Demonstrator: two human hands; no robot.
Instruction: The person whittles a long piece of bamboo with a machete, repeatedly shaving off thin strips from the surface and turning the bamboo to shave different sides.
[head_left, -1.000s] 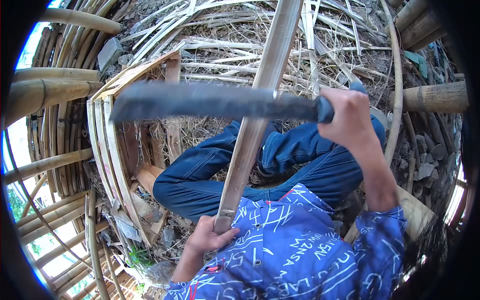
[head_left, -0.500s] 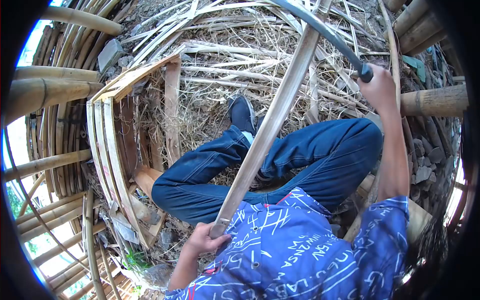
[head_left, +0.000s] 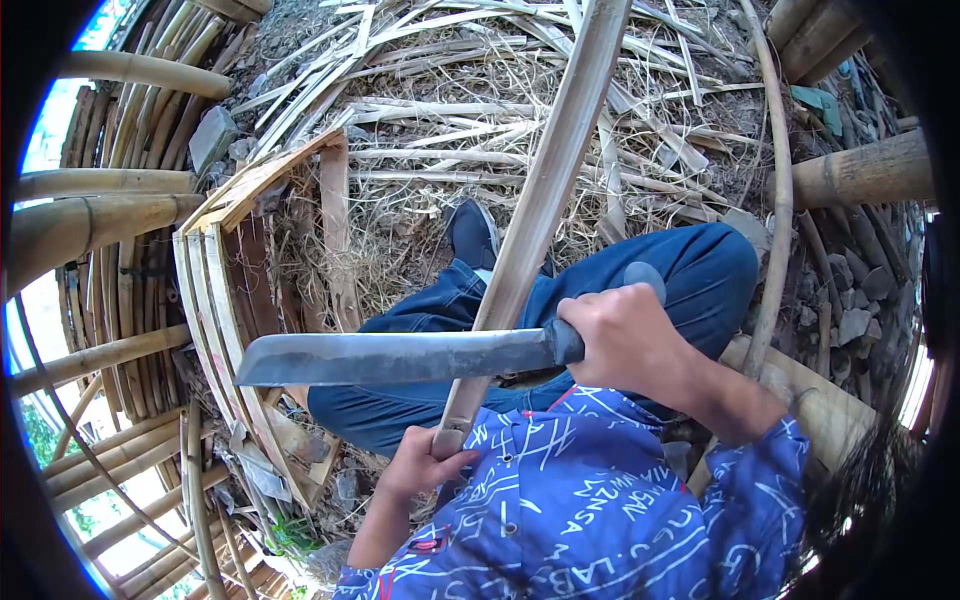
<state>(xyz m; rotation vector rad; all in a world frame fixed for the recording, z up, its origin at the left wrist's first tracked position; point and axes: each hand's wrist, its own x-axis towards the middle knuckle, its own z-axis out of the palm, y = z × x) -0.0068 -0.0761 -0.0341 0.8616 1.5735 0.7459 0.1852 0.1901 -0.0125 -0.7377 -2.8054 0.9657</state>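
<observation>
My right hand (head_left: 622, 335) is wrapped round the dark handle of a machete (head_left: 400, 357). Its long, wide blade points left and lies across the view, passing over a split bamboo strip (head_left: 545, 185). Near the strip's lower end, by my shirt, my left hand (head_left: 425, 466) grips it with the thumb over the edge. The strip slants up and to the right, between my bent legs, past the top edge of the view. Whether the blade touches the strip cannot be made out.
A wooden crate (head_left: 214, 300) stands at the left by my knee. Thin bamboo strips (head_left: 450, 155) and shavings litter the ground ahead. Thick bamboo poles (head_left: 860, 180) are at the right and left sides, with broken stones (head_left: 853, 325) at the right.
My right hand has come down and left from the upper right, bringing the machete from beyond the strip to across its lower part. My left hand still holds the strip, which has shifted slightly left.
</observation>
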